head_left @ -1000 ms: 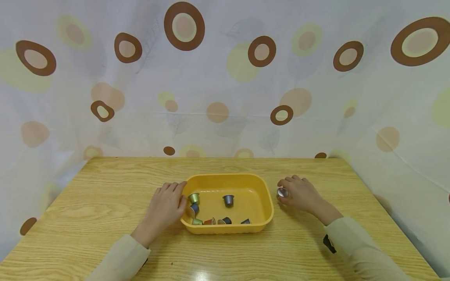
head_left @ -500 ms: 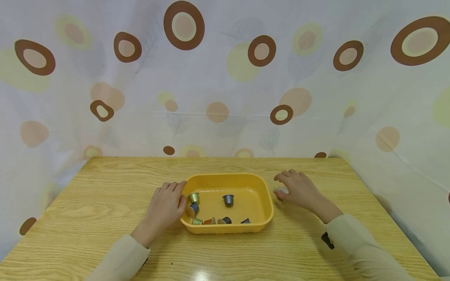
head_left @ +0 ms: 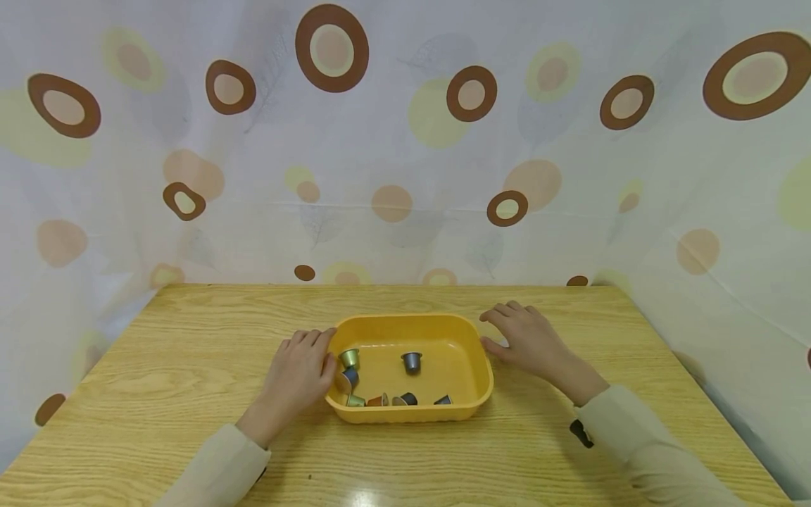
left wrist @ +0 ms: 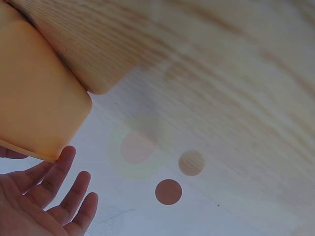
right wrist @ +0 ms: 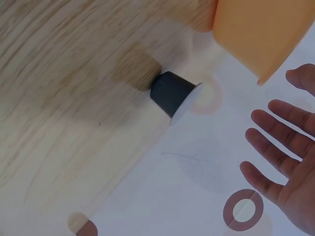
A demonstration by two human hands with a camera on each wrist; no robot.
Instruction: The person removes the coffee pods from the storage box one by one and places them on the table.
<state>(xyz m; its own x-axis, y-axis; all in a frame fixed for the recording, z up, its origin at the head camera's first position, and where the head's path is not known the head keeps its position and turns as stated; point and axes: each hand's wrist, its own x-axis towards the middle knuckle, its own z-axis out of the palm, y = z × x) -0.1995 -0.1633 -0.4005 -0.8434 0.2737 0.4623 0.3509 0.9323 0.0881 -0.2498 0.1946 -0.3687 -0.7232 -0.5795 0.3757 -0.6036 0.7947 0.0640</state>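
Observation:
A yellow plastic basin point(head_left: 412, 414) stands on the wooden table. My left hand point(head_left: 298, 373) holds its left rim, thumb inside and fingers against the outer wall; in the left wrist view the fingers point(left wrist: 65, 156) show below the rim. At the right rim my right hand point(head_left: 529, 345) hovers with parted, nearly straight fingers and holds nothing. A dark coffee capsule point(right wrist: 171, 93) with a pale lid stands narrow end down on the table beside the basin. From the head view the right hand hides most of it. Whether the right thumb touches the rim, I cannot tell.
Inside the basin lie several coffee capsules: a grey one point(head_left: 412, 362) in the middle, a light green one point(head_left: 350, 358) and a blue one point(head_left: 350, 377) at the left, others along the front wall. A patterned sheet point(head_left: 393, 141) rises behind the table point(head_left: 222, 338).
My right hand has let go of the capsule, opened its fingers and moved left to the basin's right rim. The capsule stays on the table. My left hand has not moved.

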